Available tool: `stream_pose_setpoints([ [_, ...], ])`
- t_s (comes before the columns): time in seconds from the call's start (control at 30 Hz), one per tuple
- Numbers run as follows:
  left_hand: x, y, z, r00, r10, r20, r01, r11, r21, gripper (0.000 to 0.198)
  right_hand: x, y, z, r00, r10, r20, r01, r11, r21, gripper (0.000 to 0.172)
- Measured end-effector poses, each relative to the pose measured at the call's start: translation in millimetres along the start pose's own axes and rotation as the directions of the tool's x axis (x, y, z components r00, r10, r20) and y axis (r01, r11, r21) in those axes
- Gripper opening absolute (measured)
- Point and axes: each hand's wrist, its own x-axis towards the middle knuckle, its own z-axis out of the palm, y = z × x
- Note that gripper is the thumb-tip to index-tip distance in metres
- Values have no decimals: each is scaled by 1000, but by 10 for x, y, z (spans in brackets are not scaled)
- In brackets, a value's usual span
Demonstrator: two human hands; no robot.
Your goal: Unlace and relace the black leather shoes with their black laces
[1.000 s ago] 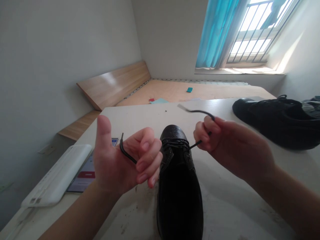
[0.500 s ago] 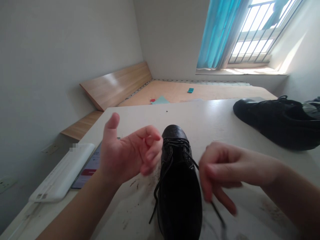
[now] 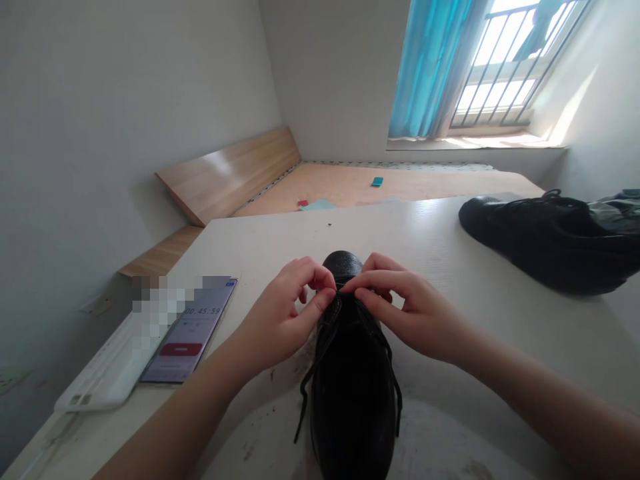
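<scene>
Our fingers draw narrow at the front of a black leather lace-up shoe, thumb and forefinger close together on both hands, the tips at the lacing just behind the toe cap. Whether they have a lace pinched between them, we cannot tell, since our own fingertips hide the spot. Our left hand comes in from the left side of the shoe and our right hand from the right, so that the tips nearly meet over the middle.

In the head view, the shoe stands upright on a white, smudged desk, its toe pointing away from us. One loose end of thin black shoelace trails down its left side, and another loose end of the same dark cord runs down its right side.

Well apart on the right sits a second black shoe with a dark upper, its toe turned left. By our left forearm lies a slim phone with a lit screen showing 00:45:59 above a red button, just beside a flat white plastic block, partly pixelated. Beyond the desk we see a bed with a pale wooden base and a bright turquoise curtain beside a barred window.
</scene>
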Motion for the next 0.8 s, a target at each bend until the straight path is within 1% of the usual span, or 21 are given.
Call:
stream_pose_setpoints([
  [0.1, -9, 1, 49, 998, 40, -54, -39, 999, 9, 11, -12, -15, 27, 999, -30, -20, 29, 999, -29, 20],
  [0.13, -14, 9, 65, 997, 27, -76, -29, 999, -29, 12, -10, -15, 31, 999, -36, -24, 35, 999, -37, 19],
  [0.2, -22, 31, 83, 995, -54, -85, 36, 979, -202, 14, -4, -9, 28, 999, -40, -22, 39, 999, -37, 17],
  [0.23, -25, 42, 82, 993, -103, -63, 77, 943, -325, 15, 0, -3, 23, 999, -37, -18, 37, 999, -32, 16],
  [0.27, -25, 51, 73, 990, -139, -28, 112, 886, -450, 16, 4, 4, 16, 999, -32, -14, 31, 999, -28, 15],
  [0.33, -25, 59, 28, 987, -150, 54, 149, 747, -647, 19, 9, 18, 0, 1000, -16, -20, 16, 999, -32, 15],
  [0.4, -28, 54, -45, 989, -113, 95, 146, 642, -753, 21, 12, 26, -21, 999, 0, -41, -3, 998, -61, 14],
  [0.43, -31, 49, -86, 991, -97, 93, 133, 623, -771, 19, 13, 28, -34, 999, 3, -54, -7, 997, -80, 14],
  [0.47, -36, 45, -126, 993, -84, 80, 115, 638, -762, 15, 13, 26, -48, 998, 2, -67, -8, 995, -98, 13],
  [0.5, -41, 42, -161, 995, -74, 60, 94, 691, -717, 7, 14, 23, -63, 997, -2, -78, -6, 994, -110, 12],
  [0.53, -47, 43, -187, 997, -68, 39, 78, 777, -624, 4, 15, 18, -79, 996, -8, -87, -2, 993, -118, 9],
  [0.57, -51, 46, -203, 998, -65, 25, 69, 874, -482, 14, 16, 13, -93, 996, -16, -92, 4, 992, -126, 7],
  [0.6, -53, 53, -208, 998, -56, 23, 60, 948, -312, 21, 18, 10, -107, 996, -21, -90, 9, 990, -138, 5],
  [0.63, -52, 60, -202, 998, -46, 35, 51, 988, -148, 24, 20, 8, -117, 997, -25, -78, 13, 988, -153, 5],
  [0.67, -47, 66, -188, 998, -40, 51, 41, 999, -26, 23, 22, 10, -125, 998, -28, -57, 18, 986, -163, 5],
  [0.7, -39, 70, -168, 997, -34, 63, 31, 999, 43, 18, 26, 13, -130, 999, -30, -30, 25, 986, -163, 6],
  [0.77, -19, 66, -120, 997, -30, 64, 26, 998, 63, 6, 33, 26, -129, 999, -39, 22, 42, 990, -134, 7],
  [0.8, -10, 59, -96, 998, -43, 43, 41, 998, 49, 6, 36, 34, -126, 998, -48, 38, 52, 992, -113, 7],
])
